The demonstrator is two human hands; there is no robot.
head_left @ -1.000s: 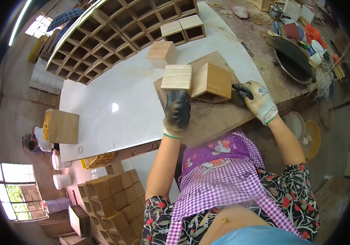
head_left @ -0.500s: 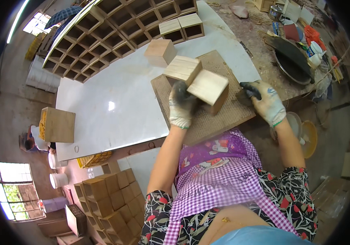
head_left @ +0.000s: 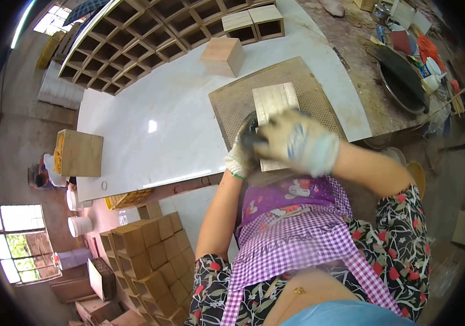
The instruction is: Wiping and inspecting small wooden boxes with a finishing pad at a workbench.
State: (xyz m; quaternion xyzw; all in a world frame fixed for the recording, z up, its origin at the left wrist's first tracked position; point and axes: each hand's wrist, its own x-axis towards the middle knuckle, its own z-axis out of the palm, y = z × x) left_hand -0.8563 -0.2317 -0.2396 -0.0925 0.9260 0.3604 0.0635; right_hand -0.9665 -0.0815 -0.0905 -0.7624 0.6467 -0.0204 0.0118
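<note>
The fingers of the right hand [head_left: 297, 140], in a white knit glove with dark-coated tips, reach leftward across pale wooden boxwork with striped grain [head_left: 276, 99], but motion blurs them, and I cannot tell whether they pinch, press or only pass over it. The left hand [head_left: 245, 149], gloved likewise, is bent along the left side of that pale wood, its fingers partly hidden behind the other glove — so their grip cannot be told either. The boxwork shows above and below the right glove, over a grey-brown mat with a mesh-like texture [head_left: 308, 81]; the covered middle leaves unclear whether it is one box or two. The mat lies on a glossy white tabletop [head_left: 134, 117], at the side nearest the person's purple checked apron [head_left: 292, 244]. Just beyond the mat's far left corner sits a light-brown cube-shaped wooden box [head_left: 221, 57]. Farther back stand rows of open-fronted square wooden boxes [head_left: 144, 46] — two neighbouring boxes with pale tops [head_left: 253, 20] stand in front, at their right end.
</note>
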